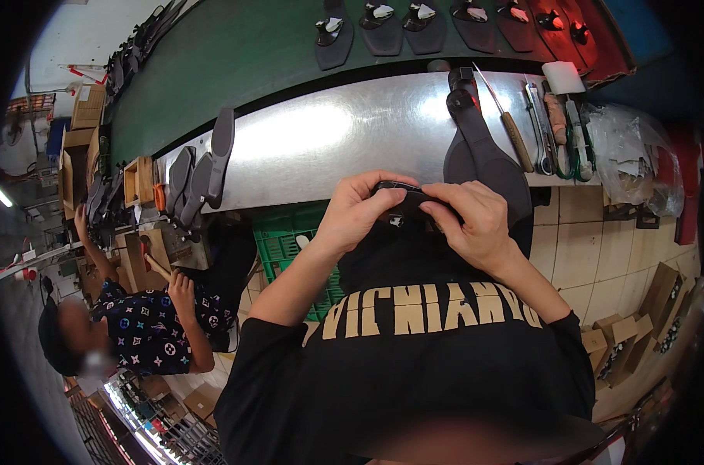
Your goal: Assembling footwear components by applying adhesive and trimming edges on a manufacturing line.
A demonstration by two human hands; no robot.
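Note:
My left hand (361, 215) and my right hand (474, 219) meet in front of my body, just off the near edge of the metal bench. Between them they pinch a small black strap-like piece (404, 188), its exact kind partly covered by my fingers. Both thumbs press on it from my side. Close by to the right, flat dark grey shoe soles (487, 167) lie overlapped on the bench, jutting over its edge; a shiny black part sits at their far end.
Beyond the metal bench (290, 128) runs a green belt (204, 81) carrying several soles with black straps (425, 31). On the right lie an awl (514, 139), green-handled scissors (580, 151) and a plastic bag (635, 159). A co-worker (146, 329) holding a wooden-handled tool sits left, past a green crate (278, 244).

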